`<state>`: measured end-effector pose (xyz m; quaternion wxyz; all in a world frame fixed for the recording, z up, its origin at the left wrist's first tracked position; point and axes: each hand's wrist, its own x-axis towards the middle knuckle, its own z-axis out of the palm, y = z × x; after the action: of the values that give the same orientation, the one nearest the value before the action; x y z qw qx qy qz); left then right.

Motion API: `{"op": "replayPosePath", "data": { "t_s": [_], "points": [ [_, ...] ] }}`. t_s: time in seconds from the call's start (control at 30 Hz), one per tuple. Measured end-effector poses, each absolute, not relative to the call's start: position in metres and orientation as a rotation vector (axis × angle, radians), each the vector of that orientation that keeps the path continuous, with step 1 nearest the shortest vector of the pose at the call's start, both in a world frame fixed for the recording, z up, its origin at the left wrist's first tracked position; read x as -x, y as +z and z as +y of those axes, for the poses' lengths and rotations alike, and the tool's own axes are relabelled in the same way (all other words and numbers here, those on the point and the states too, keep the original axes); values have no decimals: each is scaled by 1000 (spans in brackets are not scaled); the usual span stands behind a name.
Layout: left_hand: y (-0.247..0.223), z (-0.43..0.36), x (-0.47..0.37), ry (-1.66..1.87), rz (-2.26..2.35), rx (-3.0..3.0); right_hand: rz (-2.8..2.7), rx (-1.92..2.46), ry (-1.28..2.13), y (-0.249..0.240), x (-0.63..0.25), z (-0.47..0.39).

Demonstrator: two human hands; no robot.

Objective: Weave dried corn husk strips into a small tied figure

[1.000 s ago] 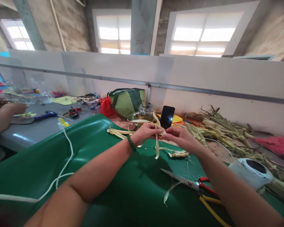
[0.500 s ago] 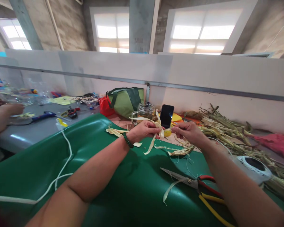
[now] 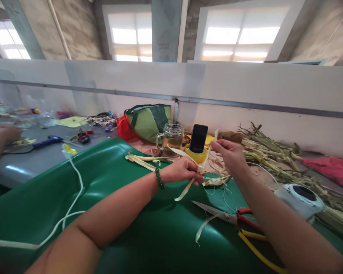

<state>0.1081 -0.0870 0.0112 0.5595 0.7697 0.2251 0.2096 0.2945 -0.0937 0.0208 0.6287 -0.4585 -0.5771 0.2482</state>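
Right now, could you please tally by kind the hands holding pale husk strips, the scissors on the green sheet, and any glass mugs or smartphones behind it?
Hands holding pale husk strips: 2 (left hand, right hand)
Scissors on the green sheet: 1 pair
Glass mug: 1
Smartphone: 1
Total: 5

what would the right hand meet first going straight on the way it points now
Past the pale, flat husk strip it pinches, the right hand would probably meet the black rectangular phone, though depth is unclear.
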Motion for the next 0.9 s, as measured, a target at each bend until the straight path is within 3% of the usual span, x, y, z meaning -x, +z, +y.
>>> {"op": "replayPosePath", "data": {
  "t_s": [0.2,0.4,0.53,0.7,0.9],
  "points": [
    [12,-87,-108,522,528,-1759,-1309,1075,572,25,-300,-92],
    [12,-86,-107,617,588,-1637,-1835,1186,688,30,-284,-107],
    [13,-87,-107,639,606,-1598,-1893,1163,482,26,-280,-111],
    [2,-85,-111,796,767,-1821,-1804,1247,-43,25,-276,-119],
    [-4,-88,-114,860,786,-2084,-2048,1185,26,23,-273,-120]
  ]
}}
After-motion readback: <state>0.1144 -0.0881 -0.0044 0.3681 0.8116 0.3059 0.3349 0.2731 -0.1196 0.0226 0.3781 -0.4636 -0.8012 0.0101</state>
